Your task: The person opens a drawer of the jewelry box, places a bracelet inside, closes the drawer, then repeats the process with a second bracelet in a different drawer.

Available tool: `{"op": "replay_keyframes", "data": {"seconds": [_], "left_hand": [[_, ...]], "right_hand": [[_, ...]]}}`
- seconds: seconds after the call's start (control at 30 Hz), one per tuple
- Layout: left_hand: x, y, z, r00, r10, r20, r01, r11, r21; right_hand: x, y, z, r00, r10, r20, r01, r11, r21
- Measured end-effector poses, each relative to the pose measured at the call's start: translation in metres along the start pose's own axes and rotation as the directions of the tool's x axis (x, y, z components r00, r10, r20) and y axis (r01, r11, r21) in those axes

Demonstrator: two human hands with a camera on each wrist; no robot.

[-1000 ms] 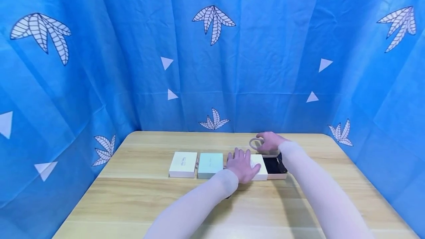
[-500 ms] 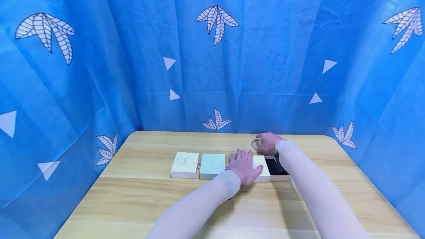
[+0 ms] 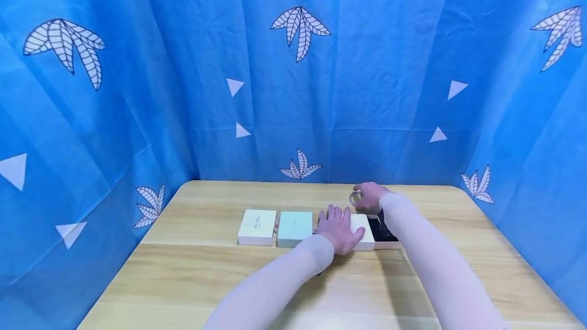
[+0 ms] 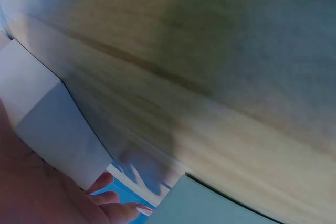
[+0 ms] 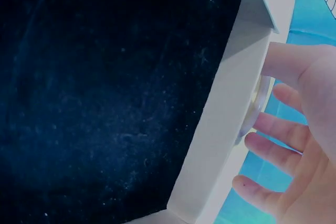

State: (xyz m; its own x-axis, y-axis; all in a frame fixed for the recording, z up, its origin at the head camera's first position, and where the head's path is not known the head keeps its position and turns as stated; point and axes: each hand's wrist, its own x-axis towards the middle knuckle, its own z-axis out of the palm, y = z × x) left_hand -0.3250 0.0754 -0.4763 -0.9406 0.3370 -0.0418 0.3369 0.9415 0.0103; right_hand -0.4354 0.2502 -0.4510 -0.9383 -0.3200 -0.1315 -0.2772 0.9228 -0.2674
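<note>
My right hand (image 3: 370, 196) pinches a pale, ring-shaped bangle (image 3: 355, 198) behind the open drawer (image 3: 387, 245) of a white box (image 3: 364, 233). In the right wrist view, the bangle (image 5: 256, 106) shows partly between the thumb and fingers, by the drawer's pale wall (image 5: 215, 129). The drawer, lined in black (image 5: 115, 98), sticks out to the right of its white sleeve. My left hand (image 3: 338, 230) rests on that box with its fingers spread and hides its left part. Those fingertips (image 4: 107, 198) reach past the box's side (image 4: 63, 135) in the left wrist view.
A mint-green box (image 3: 295, 228) and another white box (image 3: 258, 227) stand in a row to the left, with a small tab between them. All lie on a wooden table (image 3: 206, 269). A blue patterned curtain (image 3: 367, 90) encloses its back and sides.
The bangle has turned in my right hand and shows as a narrower ring. My left hand stays on the box. The head view has shifted slightly.
</note>
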Motion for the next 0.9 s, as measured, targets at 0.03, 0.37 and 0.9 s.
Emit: {"op": "replay_keyframes", "data": {"seconds": [0.03,0.37,0.9], "left_hand": [[0.0,0.0,0.0,1.0,0.001,0.003,-0.001,1.0,-0.003],[0.0,0.001,0.0,1.0,0.003,-0.005,-0.003,1.0,-0.004],[-0.006,-0.001,-0.008,1.0,0.015,0.0,-0.015,0.999,-0.035]], "right_hand": [[-0.001,-0.001,0.0,1.0,0.001,0.002,-0.001,1.0,0.002],[-0.004,-0.004,0.0,1.0,-0.013,-0.022,0.012,0.999,-0.038],[-0.011,-0.017,-0.018,0.999,-0.039,-0.037,0.034,0.993,-0.111]]}}
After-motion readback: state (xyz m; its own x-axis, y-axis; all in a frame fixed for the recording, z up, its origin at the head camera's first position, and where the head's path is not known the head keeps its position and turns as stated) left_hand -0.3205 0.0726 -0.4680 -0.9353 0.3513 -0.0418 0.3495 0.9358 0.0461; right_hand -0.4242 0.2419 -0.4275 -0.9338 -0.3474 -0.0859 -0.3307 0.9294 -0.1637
